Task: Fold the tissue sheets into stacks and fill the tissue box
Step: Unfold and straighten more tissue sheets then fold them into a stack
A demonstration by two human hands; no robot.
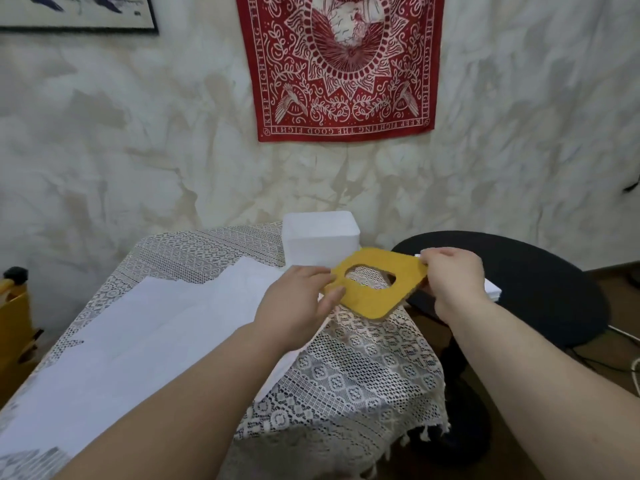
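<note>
A flat yellow lid (372, 301) with an oval hole in its middle hangs in the air above the table's far right corner. My left hand (294, 301) pinches its left edge and my right hand (455, 280) pinches its right edge. Behind it stands the white tissue box (320, 237) at the table's back edge. Large white tissue sheets (138, 334) lie spread over the left half of the table. A small stack of white tissue (493, 291) shows behind my right hand on the black stool.
The table wears a lace cloth (363, 368) that hangs over its right and front edges. A round black stool (540, 278) stands to the right. A yellow object (14, 327) sits at the far left. A red bandana (343, 64) hangs on the wall.
</note>
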